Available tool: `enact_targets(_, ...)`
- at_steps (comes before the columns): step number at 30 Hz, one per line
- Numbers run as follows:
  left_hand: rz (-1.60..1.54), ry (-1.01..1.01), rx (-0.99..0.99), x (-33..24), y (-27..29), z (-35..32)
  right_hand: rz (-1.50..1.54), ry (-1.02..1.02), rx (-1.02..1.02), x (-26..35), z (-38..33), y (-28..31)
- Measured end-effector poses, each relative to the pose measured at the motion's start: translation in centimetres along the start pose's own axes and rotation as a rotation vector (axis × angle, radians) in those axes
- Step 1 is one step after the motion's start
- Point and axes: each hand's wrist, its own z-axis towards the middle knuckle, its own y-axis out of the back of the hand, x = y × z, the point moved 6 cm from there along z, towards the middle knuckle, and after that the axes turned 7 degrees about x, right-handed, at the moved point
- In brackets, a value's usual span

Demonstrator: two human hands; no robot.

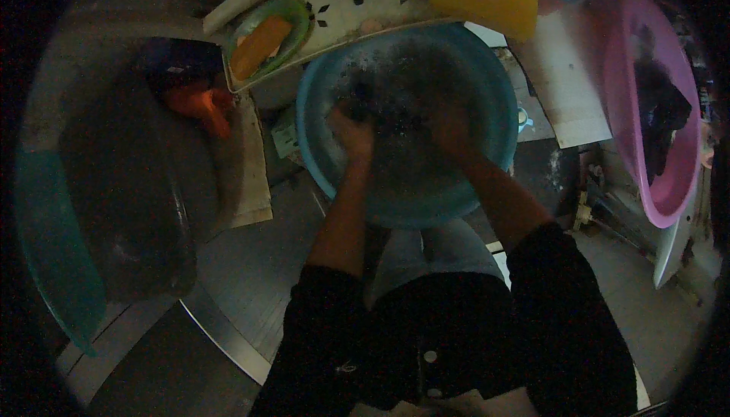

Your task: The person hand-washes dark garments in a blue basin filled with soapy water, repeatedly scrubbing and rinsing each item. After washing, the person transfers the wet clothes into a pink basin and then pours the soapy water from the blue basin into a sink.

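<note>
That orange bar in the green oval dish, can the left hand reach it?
Probably yes: the orange bar lies uncovered in the green oval dish. The left hand is inside the round blue plastic basin, so it would first have to clear the rim.

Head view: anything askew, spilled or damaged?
One oddity: the pink basin at right looks steeply tilted, dark cloth-like bundle inside, though fisheye bending may exaggerate that. The teal basin, left hand and right hand inside, looks ordinary. No obvious spill, but it's dim.
</note>
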Motion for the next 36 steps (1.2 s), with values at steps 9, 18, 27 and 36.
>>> enact_targets(9,-1.496,0.771,0.641,-7.2,-2.8,-0.4,0.359,0.124,0.057,11.3,-4.1,8.9)
enact_targets(18,-1.63,0.914,0.313,-8.5,-3.0,-2.3,0.417,0.001,-0.254,8.5,1.9,7.5)
enact_targets(27,0.479,-0.037,0.23,-3.9,1.3,0.0,-0.163,0.279,-0.129,1.6,-0.1,1.5)
enact_targets(36,-0.695,0.428,0.371,-0.4,-2.6,0.8,0.866,0.058,0.436,1.5,3.4,1.9)
